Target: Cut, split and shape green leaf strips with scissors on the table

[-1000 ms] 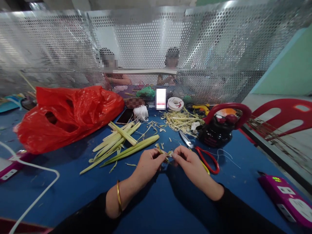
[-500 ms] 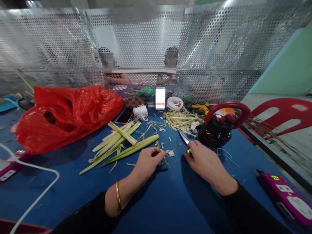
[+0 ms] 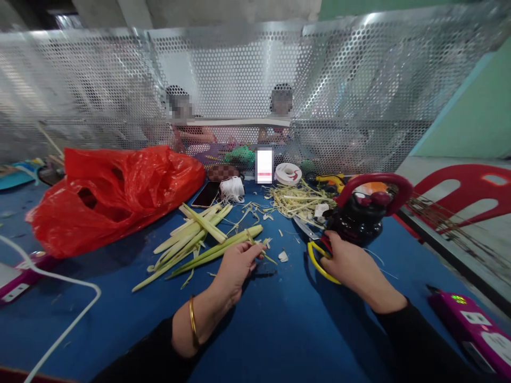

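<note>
Red plastic bag point(image 3: 115, 197), blue table point(image 3: 279, 330), yellow-and-red scissors point(image 3: 315, 242), pale green leaf strips point(image 3: 199, 234)

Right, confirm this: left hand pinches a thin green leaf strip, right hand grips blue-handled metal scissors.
Wrong colour: in the head view the metal scissors in the right hand have yellow and red handles, not blue. The left hand does pinch the thin green leaf strip.

glossy red plastic bag point(image 3: 115, 194), perforated metal screen point(image 3: 239, 80), matt blue tabletop point(image 3: 271, 330).
</note>
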A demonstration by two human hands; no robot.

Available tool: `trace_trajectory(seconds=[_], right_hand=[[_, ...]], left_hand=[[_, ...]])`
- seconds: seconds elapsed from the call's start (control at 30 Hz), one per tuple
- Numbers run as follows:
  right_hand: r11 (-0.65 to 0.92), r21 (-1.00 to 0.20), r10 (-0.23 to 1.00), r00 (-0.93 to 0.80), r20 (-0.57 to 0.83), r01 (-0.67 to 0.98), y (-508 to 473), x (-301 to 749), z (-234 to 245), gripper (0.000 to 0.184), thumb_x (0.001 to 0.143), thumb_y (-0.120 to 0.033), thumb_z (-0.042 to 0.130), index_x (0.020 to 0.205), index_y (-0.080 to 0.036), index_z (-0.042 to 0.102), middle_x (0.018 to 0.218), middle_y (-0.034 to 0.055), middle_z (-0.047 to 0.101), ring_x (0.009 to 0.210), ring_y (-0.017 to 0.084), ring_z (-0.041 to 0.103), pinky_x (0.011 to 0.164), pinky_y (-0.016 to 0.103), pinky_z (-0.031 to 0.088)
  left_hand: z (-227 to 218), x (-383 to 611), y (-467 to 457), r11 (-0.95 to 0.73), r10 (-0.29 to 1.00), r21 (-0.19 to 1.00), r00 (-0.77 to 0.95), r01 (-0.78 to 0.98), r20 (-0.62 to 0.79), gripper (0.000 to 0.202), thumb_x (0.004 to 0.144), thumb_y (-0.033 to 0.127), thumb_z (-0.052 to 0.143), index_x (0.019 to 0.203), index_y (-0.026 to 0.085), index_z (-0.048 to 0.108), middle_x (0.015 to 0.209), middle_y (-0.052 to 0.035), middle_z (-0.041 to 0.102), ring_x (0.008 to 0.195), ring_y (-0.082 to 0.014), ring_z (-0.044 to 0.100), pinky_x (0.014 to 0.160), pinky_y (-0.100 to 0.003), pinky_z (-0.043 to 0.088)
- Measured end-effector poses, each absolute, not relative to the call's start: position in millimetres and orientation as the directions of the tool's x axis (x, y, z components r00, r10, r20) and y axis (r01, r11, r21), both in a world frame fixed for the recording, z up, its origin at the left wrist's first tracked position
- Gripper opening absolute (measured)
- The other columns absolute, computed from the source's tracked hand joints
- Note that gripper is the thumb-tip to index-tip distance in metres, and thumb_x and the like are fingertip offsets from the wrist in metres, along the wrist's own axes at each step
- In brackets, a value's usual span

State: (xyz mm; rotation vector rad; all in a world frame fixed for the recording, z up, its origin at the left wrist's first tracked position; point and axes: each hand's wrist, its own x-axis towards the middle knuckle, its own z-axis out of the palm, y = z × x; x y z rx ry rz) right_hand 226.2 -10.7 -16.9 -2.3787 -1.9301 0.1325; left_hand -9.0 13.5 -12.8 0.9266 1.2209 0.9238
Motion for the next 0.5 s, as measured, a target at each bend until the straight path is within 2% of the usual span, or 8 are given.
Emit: trace_trajectory(seconds=[0.07,0.13,0.23,0.33,0.43,0.5], right_hand=[[-0.205,-0.266,0.978,0.208,-0.016,0.942,-10,226,-14,0.056,0.075,-0.022,0.053,0.131,-0.013,0.051,0.087,0.0129,0.070,0.080,0.029,0.066,0.064,0.032,0.043],[-0.142,-0.493,0.988,0.152,-0.020,0.858,-11,223,-12,0.060,0.075,-0.023,0.052,0.135,-0.017,0.050,0.089,0.0091,0.069,0.079,0.026,0.065,0.066,0.032,0.044],[-0.059,-0.833,0.998,0.003,-0.069,0.550,-14,213,-10,0.062,0.074,-0.028,0.052,0.134,-0.016,0.048,0.084,0.0051,0.065,0.071,0.020,0.061,0.062,0.029,0.046],[-0.062,-0.929,0.989,-0.104,-0.106,0.365,-18,202,-7,0.057,0.068,-0.035,0.064,0.122,-0.019,0.053,0.082,0.0014,0.060,0.070,0.017,0.057,0.066,0.029,0.047],[-0.087,-0.938,0.979,-0.148,-0.143,0.336,-23,197,-2,0.058,0.061,-0.031,0.071,0.115,-0.022,0.052,0.078,-0.0025,0.055,0.069,0.016,0.053,0.065,0.028,0.045],[-0.105,-0.931,0.966,-0.186,-0.179,0.349,-27,198,2,0.057,0.062,-0.028,0.071,0.115,-0.024,0.051,0.079,-0.0035,0.054,0.069,0.015,0.051,0.063,0.026,0.044]], left_hand=[[-14,-10,14,0.341,0.937,0.937,0.110,-0.083,-0.331,0.028,0.066,0.037,0.072,0.074,0.011,0.068,0.059,0.0026,0.052,0.039,-0.0015,0.026,0.042,-0.022,0.010],[-13,-11,14,0.330,0.942,0.939,0.103,-0.095,-0.320,0.027,0.066,0.038,0.072,0.072,0.011,0.067,0.057,0.0029,0.051,0.039,-0.0017,0.026,0.043,-0.023,0.010],[-10,-10,15,0.306,0.951,0.944,0.076,-0.121,-0.298,0.025,0.067,0.036,0.071,0.067,0.012,0.065,0.050,0.0048,0.046,0.039,-0.0024,0.026,0.043,-0.023,0.011],[-7,-11,17,0.281,0.959,0.945,0.034,-0.170,-0.280,0.024,0.065,0.034,0.073,0.061,0.013,0.061,0.049,0.0050,0.045,0.039,-0.0024,0.026,0.043,-0.023,0.010],[-6,-14,20,0.250,0.966,0.943,-0.015,-0.220,-0.260,0.025,0.066,0.034,0.073,0.062,0.013,0.060,0.049,0.0048,0.047,0.038,-0.0018,0.023,0.042,-0.023,0.009],[-7,-16,22,0.238,0.965,0.941,-0.049,-0.242,-0.256,0.024,0.067,0.035,0.072,0.065,0.013,0.062,0.048,0.0053,0.046,0.038,-0.0019,0.022,0.042,-0.023,0.008]])
